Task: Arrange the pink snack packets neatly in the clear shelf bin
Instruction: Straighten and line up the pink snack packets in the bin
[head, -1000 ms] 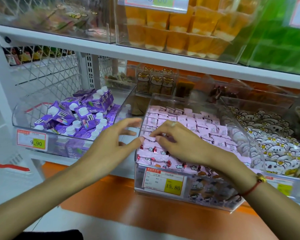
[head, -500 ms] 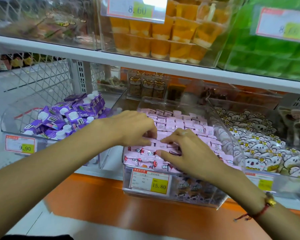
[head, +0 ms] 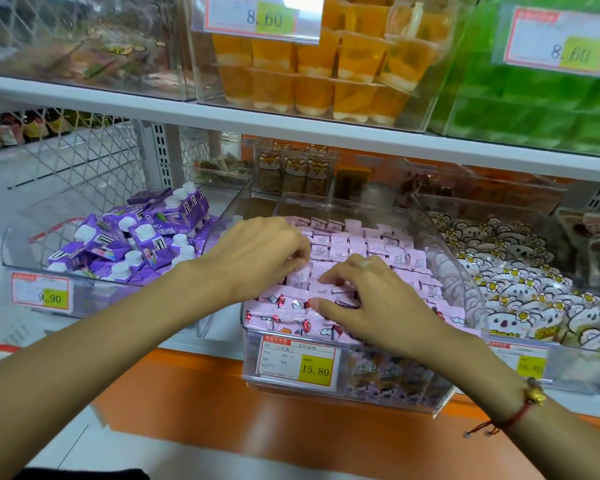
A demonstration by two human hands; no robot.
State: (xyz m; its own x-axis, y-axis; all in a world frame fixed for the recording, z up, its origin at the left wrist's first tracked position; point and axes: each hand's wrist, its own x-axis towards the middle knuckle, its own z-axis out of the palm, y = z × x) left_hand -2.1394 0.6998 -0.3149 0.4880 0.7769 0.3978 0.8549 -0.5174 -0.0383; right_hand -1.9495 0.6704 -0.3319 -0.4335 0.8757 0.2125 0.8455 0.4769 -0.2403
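Small pink snack packets (head: 371, 244) fill the clear shelf bin (head: 463, 289) in the middle of the lower shelf; the back ones lie in rows and the front ones lie looser, with a red-and-white print. My left hand (head: 257, 254) reaches in from the left, fingers curled down, and pinches one upright pink packet (head: 298, 277). My right hand (head: 378, 306) lies over the front middle of the pile, its thumb and curled fingers closed on packets there. Both hands hide the packets beneath them.
A clear bin of purple cartons (head: 136, 237) stands to the left and a bin of koala-print packets (head: 534, 299) to the right. The white upper shelf edge (head: 291, 119) hangs overhead with orange jelly cups (head: 326, 81). A 15.80 price tag (head: 298, 362) fronts the bin.
My left hand moved right from outside the bin's left wall into the bin and took hold of a packet. My right hand stayed on the front packets.
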